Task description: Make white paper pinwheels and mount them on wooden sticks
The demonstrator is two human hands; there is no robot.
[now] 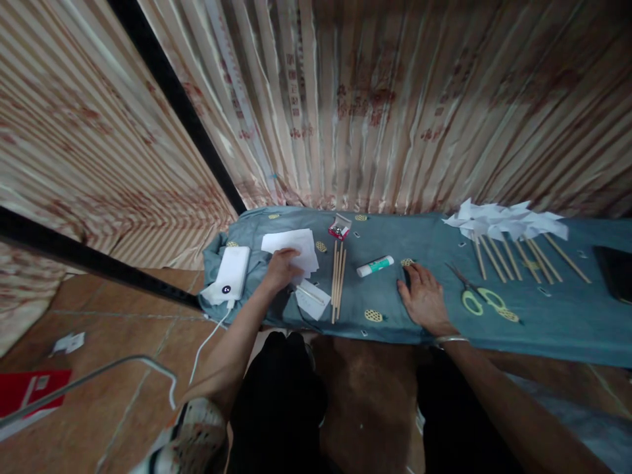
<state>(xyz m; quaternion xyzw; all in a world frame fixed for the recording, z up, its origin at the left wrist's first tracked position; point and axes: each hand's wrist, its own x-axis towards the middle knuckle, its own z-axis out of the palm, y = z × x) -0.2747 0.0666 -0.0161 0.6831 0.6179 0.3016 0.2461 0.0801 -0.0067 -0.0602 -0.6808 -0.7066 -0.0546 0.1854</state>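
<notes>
My left hand (282, 270) is at the lower left of a stack of white paper squares (301, 243), its fingers closed at the papers' edge. Just below it, a pen (311, 294) lies across a small paper slip (316, 306). My right hand (424, 299) rests on the cloth with its fingers stretched out, holding nothing. Between the hands lie several thin wooden sticks (338, 280) side by side and a green-and-white glue stick (375, 266). Scissors (476, 293) with light green handles lie just right of my right hand.
Paper pinwheels (508, 219) on wooden sticks lie along the right back of the cloth-covered bench (557, 329). A small red box (340, 227) of metal pins sits behind the sticks. A white power bank (233, 273) with a cable is at left. A dark device (615, 270) lies far right.
</notes>
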